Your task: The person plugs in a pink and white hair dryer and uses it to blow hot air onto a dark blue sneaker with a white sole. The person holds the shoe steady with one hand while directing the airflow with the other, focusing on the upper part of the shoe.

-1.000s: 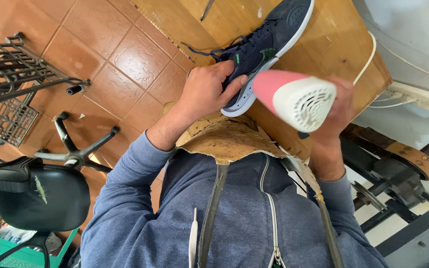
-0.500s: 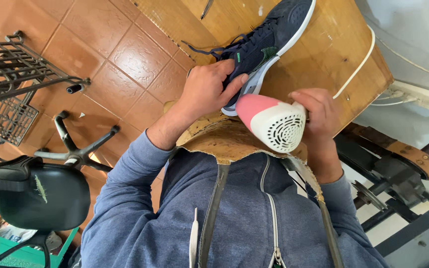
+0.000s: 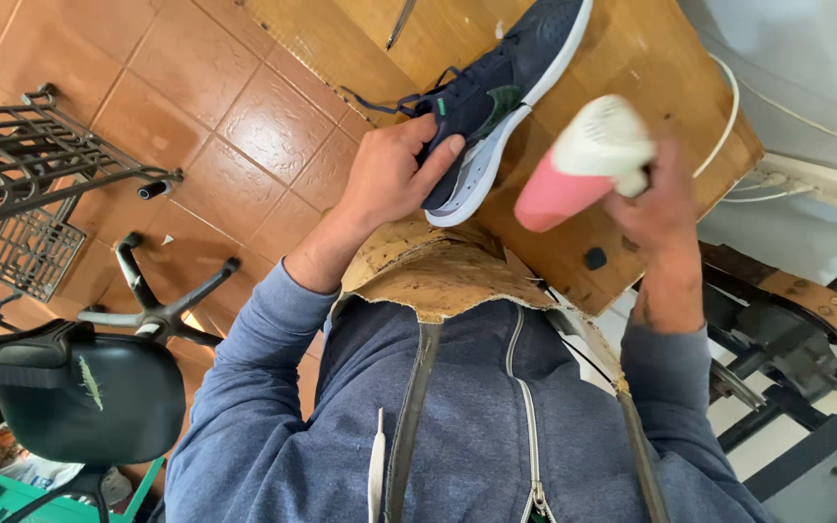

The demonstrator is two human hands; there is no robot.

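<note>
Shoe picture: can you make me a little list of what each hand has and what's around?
Left hand: holds the dark blue shoe by its heel end
Right hand: holds a pink and white hair dryer
Under them: wooden bench
Worn: blue zip jacket, tan apron
Nearby: black chair, tiled floor

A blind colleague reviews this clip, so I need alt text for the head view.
A person's left hand grips a dark blue sneaker over a wooden table, while the right hand holds a pink and white hair dryer.
</note>
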